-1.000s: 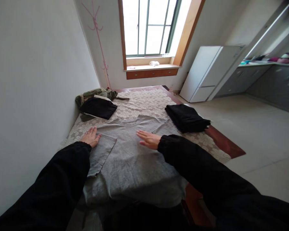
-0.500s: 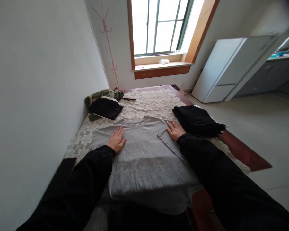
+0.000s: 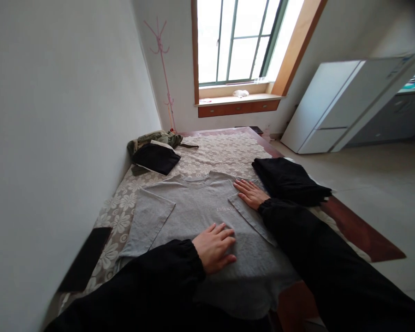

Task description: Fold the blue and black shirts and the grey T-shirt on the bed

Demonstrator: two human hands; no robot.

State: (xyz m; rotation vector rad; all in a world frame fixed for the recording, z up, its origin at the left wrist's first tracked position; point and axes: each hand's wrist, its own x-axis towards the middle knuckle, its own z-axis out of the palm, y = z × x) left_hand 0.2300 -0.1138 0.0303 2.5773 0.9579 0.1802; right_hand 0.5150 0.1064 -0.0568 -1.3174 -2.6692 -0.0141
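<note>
A grey T-shirt (image 3: 193,203) lies spread on the lace-covered table (image 3: 224,150), its collar toward the window and its lower part hanging over the near edge. My left hand (image 3: 215,248) rests on the middle of the shirt, fingers spread and holding nothing. Near the right shoulder, my right hand (image 3: 251,193) lies flat on the shirt with its fingers extended. Small lettering shows on the chest between the hands. To the right of my right hand sits a stack of folded black cloth (image 3: 290,180).
A folded black cloth (image 3: 157,157) lies against a green bag (image 3: 152,137) at the far left. A dark flat object (image 3: 86,258) is by the left wall. Beyond stand a pink coat rack (image 3: 165,74) and a white fridge (image 3: 332,106).
My left hand has moved from the shirt's left shoulder toward me and right, onto its middle. The left sleeve is now in full view. My right hand has stayed near the right shoulder.
</note>
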